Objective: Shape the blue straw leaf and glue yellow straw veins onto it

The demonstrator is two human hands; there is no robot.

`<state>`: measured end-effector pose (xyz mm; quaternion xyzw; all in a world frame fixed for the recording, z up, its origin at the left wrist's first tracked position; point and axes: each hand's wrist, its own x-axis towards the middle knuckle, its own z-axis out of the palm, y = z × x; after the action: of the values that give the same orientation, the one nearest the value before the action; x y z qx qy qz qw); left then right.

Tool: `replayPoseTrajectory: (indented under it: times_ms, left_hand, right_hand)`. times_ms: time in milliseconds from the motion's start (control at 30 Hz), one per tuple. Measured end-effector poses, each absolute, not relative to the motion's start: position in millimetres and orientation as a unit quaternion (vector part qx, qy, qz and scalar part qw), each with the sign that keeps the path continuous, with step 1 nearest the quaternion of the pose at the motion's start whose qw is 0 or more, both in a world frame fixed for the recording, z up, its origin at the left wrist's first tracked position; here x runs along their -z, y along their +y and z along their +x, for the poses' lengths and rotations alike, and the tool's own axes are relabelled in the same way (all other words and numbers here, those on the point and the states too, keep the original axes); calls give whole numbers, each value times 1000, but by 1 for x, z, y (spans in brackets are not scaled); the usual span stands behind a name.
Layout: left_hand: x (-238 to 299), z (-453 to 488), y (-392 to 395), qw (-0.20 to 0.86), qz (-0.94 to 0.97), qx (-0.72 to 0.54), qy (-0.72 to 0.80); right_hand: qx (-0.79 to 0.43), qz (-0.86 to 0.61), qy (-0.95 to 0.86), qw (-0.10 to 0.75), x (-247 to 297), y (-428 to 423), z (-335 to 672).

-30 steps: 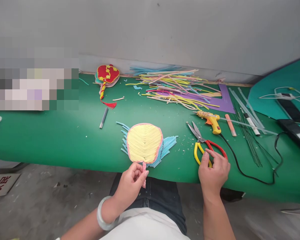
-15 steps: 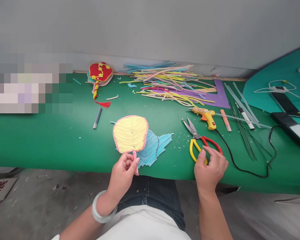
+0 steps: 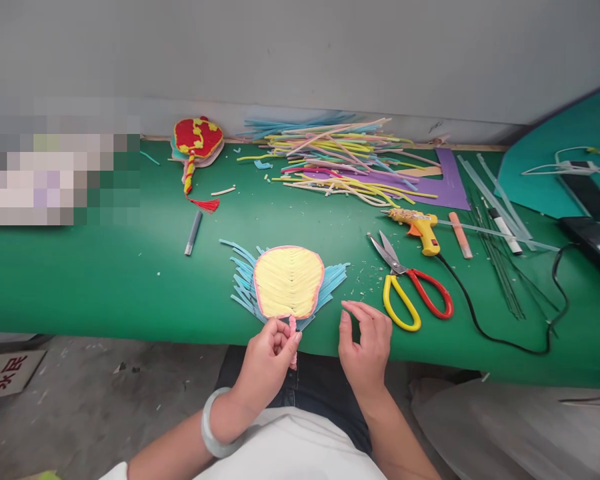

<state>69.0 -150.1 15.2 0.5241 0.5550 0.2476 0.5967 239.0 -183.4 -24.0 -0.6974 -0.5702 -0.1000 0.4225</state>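
Pinched in my left hand (image 3: 273, 350) is the pink twisted handle of a small yellow fan (image 3: 290, 281) with a pink rim. The fan is over a spread of blue pipe-cleaner strips (image 3: 243, 273), hiding their middle; their ends stick out on both sides. My right hand (image 3: 365, 343) holds nothing, its fingers apart, just right of the fan near the table's front edge. Scissors (image 3: 395, 270) with one yellow and one red handle lie part-open beyond it. A yellow glue gun (image 3: 420, 227) rests behind the scissors.
Loose pipe cleaners (image 3: 335, 153) are heaped at the back over a purple sheet (image 3: 453, 180). A red fan (image 3: 199, 138) with a tassel lies back left, a grey marker (image 3: 193, 233) nearer. Green wires (image 3: 495, 260) and a black cord (image 3: 480, 337) lie at the right.
My left hand and the yellow fan have shifted right, so blue strips now show on both sides. My right hand has moved left, away from the scissors' handles.
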Motion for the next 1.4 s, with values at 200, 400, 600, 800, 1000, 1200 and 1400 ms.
replayPoseTrajectory:
  times_ms: [200,400,600,800,1000,1200,1400]
  left_hand:
    - [-18,68,-152,587,527,-240,565]
    - [-19,68,-157,579,530,-244,570]
    - [-15,69,-161,577,538,-232,569]
    - [-13,69,-163,585,534,-227,566]
    - [-12,68,-166,583,534,-227,568]
    - [-8,68,-167,589,527,-235,566]
    - [-4,69,-166,598,521,-226,566]
  right_hand:
    - [99,-707,-570,408,28,-183,241]
    - [101,-705,-569,411,27,-183,241]
    - [99,-705,-569,411,27,-184,242]
    - [98,-706,-569,410,28,-184,242]
    - [95,-704,-571,412,30,-185,243]
    - [97,-705,-570,411,30,-185,243]
    - [98,-705,-572,407,29,-184,243]
